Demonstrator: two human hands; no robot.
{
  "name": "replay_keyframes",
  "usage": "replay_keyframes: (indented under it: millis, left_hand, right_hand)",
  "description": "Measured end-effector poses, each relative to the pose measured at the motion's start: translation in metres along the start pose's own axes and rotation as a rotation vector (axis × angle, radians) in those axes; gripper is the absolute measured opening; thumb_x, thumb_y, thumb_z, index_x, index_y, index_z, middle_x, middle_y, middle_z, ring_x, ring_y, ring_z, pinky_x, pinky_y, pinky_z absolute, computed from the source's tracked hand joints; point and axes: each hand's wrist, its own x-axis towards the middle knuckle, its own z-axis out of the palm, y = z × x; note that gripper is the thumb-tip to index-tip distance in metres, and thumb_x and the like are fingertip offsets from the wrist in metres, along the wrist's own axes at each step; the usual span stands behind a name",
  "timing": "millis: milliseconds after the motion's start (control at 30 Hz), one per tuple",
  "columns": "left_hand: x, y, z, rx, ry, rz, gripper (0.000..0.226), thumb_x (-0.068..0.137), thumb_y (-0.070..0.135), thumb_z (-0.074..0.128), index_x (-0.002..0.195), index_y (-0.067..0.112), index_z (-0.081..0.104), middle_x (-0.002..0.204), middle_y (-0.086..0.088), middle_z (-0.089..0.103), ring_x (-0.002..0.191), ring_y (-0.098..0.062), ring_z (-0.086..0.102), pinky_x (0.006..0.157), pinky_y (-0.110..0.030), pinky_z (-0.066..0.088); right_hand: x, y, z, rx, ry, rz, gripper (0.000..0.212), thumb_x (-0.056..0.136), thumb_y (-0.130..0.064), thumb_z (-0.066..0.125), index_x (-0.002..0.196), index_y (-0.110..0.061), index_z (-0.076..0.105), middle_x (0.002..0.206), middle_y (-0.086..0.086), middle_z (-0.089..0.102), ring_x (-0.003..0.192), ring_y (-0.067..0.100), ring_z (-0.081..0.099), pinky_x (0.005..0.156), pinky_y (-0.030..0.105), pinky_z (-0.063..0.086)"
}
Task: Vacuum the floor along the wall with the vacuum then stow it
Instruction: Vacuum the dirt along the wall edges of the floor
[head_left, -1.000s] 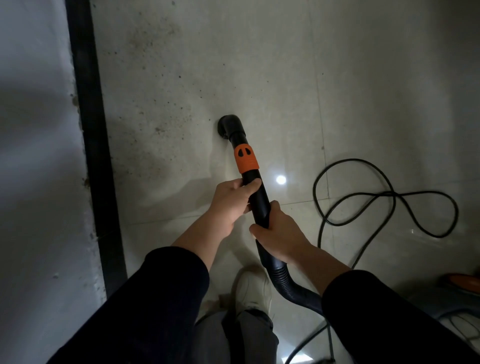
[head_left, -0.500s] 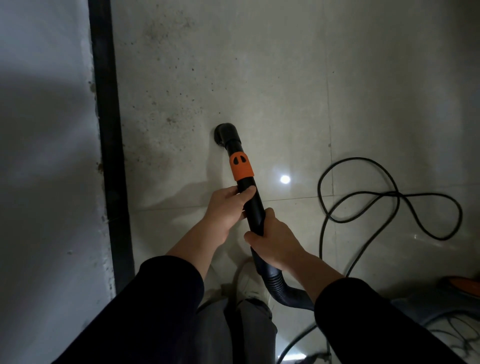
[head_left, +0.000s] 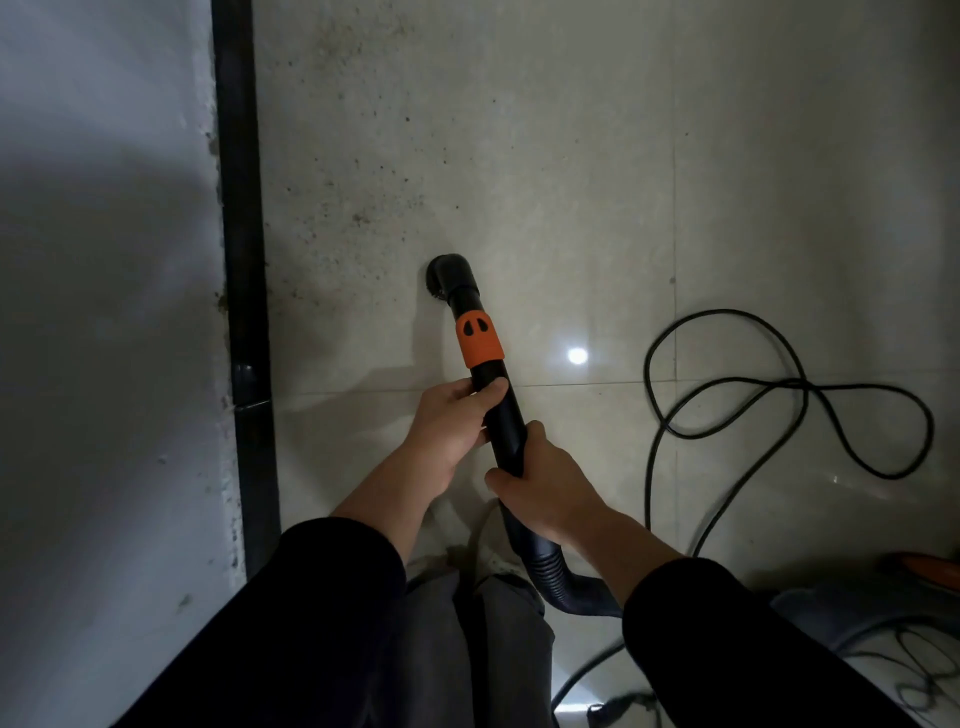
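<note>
Your hands both grip the black vacuum wand (head_left: 506, 421): your left hand (head_left: 449, 423) curls round it just below the orange collar (head_left: 478, 340), and your right hand (head_left: 545, 486) wraps it lower, near the ribbed hose (head_left: 550, 571). The angled nozzle (head_left: 448, 275) lies ahead of both, down at the speckled floor (head_left: 545, 156) near the black baseboard (head_left: 241, 260). A power cord (head_left: 779, 389) loops to your right.

wall (head_left: 104, 312) grey, left | skirting (head_left: 241, 260) black | floor (head_left: 571, 156) pale tiles, speckled, perhaps dirt | glare (head_left: 577, 356)
</note>
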Motion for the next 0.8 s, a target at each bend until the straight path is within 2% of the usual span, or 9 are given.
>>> replay_keyframes:
  millis: [200, 333, 533, 800]
  left_hand:
    - [-0.008, -0.006, -0.010, -0.012, 0.025, -0.011, 0.005, 0.094, 0.019, 0.062, 0.097, 0.015, 0.064, 0.103, -0.008, 0.069, 0.097, -0.021, 0.067, 0.073, -0.025, 0.054]
    - [-0.009, -0.010, -0.018, 0.001, 0.034, -0.009, 0.010, 0.095, 0.021, 0.061, 0.102, 0.015, 0.065, 0.107, -0.008, 0.069, 0.100, -0.020, 0.066, 0.086, -0.032, 0.054]
    - [-0.009, -0.012, -0.033, 0.003, 0.066, -0.014, 0.008, 0.095, 0.022, 0.061, 0.098, 0.016, 0.065, 0.105, -0.006, 0.069, 0.098, -0.019, 0.066, 0.095, -0.034, 0.051]
    - [-0.008, -0.014, -0.053, -0.051, 0.084, -0.027, 0.014, 0.095, 0.020, 0.060, 0.105, 0.011, 0.065, 0.110, -0.010, 0.069, 0.102, -0.020, 0.066, 0.090, -0.030, 0.052]
  right_hand:
    - [-0.003, -0.001, 0.008, -0.087, -0.030, -0.016, 0.031, 0.087, -0.023, 0.059, 0.106, -0.010, 0.039, 0.087, 0.012, 0.060, 0.077, 0.031, 0.064, 0.066, 0.041, 0.053]
    - [-0.003, -0.003, 0.011, -0.142, -0.052, -0.037, 0.030, 0.087, -0.025, 0.058, 0.105, -0.012, 0.038, 0.084, 0.008, 0.058, 0.072, 0.026, 0.060, 0.065, 0.039, 0.052]
    - [0.004, -0.011, 0.019, -0.248, -0.071, -0.062, 0.028, 0.087, -0.025, 0.057, 0.102, -0.013, 0.036, 0.079, 0.004, 0.053, 0.066, 0.021, 0.056, 0.062, 0.038, 0.050]
    - [0.008, -0.022, 0.031, -0.326, -0.117, -0.078, 0.029, 0.089, -0.026, 0.057, 0.103, -0.015, 0.034, 0.078, 0.002, 0.052, 0.067, 0.020, 0.056, 0.062, 0.035, 0.049]
